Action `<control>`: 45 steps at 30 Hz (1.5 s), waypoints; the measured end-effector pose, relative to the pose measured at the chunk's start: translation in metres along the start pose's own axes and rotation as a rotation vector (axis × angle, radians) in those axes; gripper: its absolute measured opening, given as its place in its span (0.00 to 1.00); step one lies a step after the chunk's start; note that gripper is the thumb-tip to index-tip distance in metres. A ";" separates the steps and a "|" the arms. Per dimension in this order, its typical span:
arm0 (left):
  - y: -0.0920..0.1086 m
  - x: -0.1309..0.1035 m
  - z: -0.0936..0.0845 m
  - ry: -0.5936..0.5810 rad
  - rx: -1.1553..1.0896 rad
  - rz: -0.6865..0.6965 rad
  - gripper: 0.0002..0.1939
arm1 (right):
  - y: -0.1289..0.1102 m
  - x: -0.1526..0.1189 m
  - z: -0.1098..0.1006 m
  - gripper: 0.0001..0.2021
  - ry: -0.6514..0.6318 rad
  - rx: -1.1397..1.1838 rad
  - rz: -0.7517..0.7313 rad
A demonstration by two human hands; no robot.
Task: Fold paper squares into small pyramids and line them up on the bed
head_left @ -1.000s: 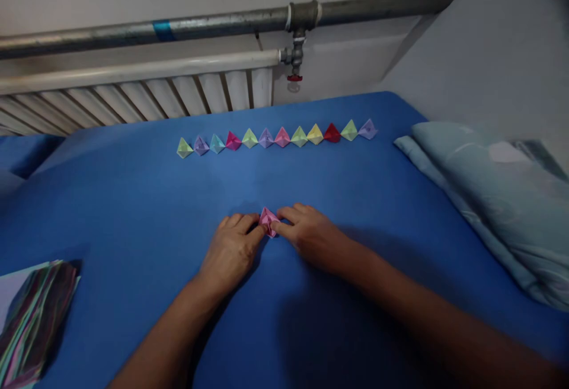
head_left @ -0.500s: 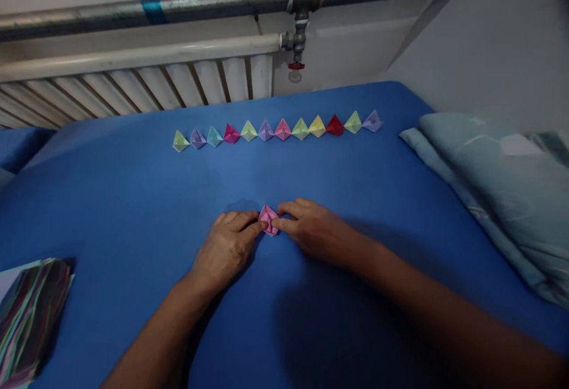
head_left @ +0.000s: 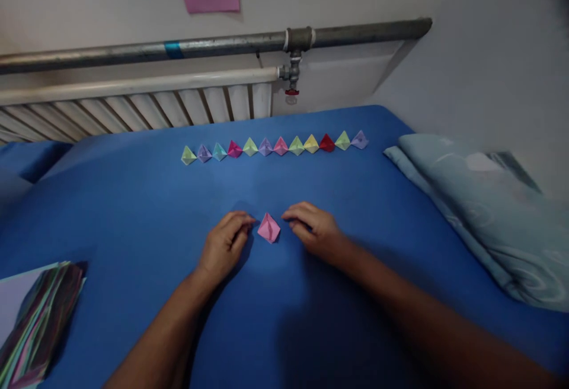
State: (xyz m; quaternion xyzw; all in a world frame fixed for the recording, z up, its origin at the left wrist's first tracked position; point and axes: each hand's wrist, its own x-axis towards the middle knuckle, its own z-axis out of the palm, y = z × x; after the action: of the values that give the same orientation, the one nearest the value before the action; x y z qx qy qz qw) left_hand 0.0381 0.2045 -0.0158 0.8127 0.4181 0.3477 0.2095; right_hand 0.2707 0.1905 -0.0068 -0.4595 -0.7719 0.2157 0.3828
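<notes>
A pink folded paper piece (head_left: 269, 228), diamond-shaped with a raised middle ridge, lies on the blue surface between my hands. Just to its left is my left hand (head_left: 223, 244), fingers loosely bent and holding nothing, its fingertips a short gap from the paper. On the other side my right hand (head_left: 315, 229) rests with its fingers half curled and thumb apart, also clear of the paper. Beyond them, a row of similar small folded papers runs across the surface, among them a red one (head_left: 327, 143) and a yellow one (head_left: 312, 144).
The blue sheet (head_left: 146, 211) covers the bed-like surface. At lower left lies a stack of coloured paper (head_left: 40, 324). A folded pale green cloth (head_left: 471, 217) sits at right. Behind are a white radiator (head_left: 146, 89) and a metal pipe (head_left: 231, 43).
Both hands have let go of the pink folded paper and drawn slightly apart to either side. The view has tilted up, bringing more of the wall and a pink note into sight.
</notes>
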 end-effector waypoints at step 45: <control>-0.038 0.016 -0.040 0.456 0.218 -0.332 0.08 | -0.006 0.023 -0.005 0.11 0.125 0.003 0.259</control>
State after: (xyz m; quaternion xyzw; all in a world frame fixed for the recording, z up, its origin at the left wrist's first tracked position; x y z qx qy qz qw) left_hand -0.0049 0.2405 -0.0068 0.6519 0.6161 0.4355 0.0757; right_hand 0.2647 0.2076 0.0090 -0.5672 -0.6805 0.2351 0.3999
